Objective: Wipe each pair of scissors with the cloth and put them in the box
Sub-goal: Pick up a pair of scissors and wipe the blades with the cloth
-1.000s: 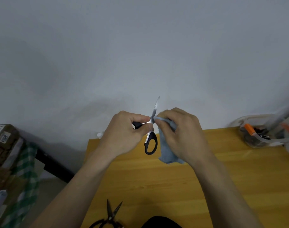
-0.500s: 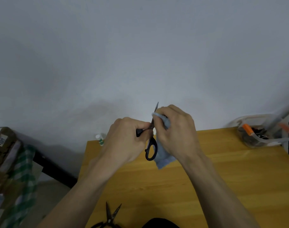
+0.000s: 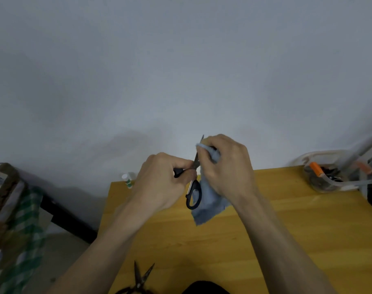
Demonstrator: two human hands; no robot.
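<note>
My left hand (image 3: 163,183) grips the black-handled scissors (image 3: 194,194) by one handle loop, blades pointing up above the wooden table (image 3: 265,240). My right hand (image 3: 227,168) pinches a light blue cloth (image 3: 208,204) around the upper blade; only the blade tip shows above the fingers. The rest of the cloth hangs down behind the free handle loop. A second pair of dark scissors (image 3: 141,279) lies with blades spread at the table's near edge. A clear plastic box (image 3: 329,177) with orange-handled things inside stands at the far right corner.
A small white bottle with a green label (image 3: 128,180) stands at the table's far left corner. Left of the table are a checked green cloth (image 3: 26,230) and a brown carton (image 3: 2,183). A grey wall rises behind the table.
My right hand with the cloth has slid up the blade from near the pivot toward the tip. My left hand has kept its grip on the handle.
</note>
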